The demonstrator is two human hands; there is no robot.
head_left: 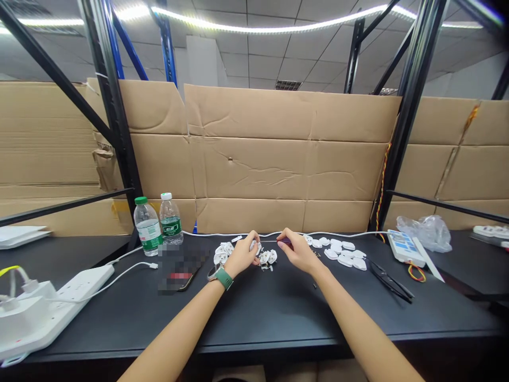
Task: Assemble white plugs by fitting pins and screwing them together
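Far back over the counter (270, 310), the left hand (243, 255) is pinching a white part (256, 246), the right hand (297, 250) gripping a screwdriver (283, 241); mostly open room is stretching to the front edge (274, 344).

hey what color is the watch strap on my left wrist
The watch strap is green, best seen in the head view.

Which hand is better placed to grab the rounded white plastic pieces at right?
Probably the right hand: beside the rounded white plastic pieces, though holding a purple-handled tool. The left hand is farther.
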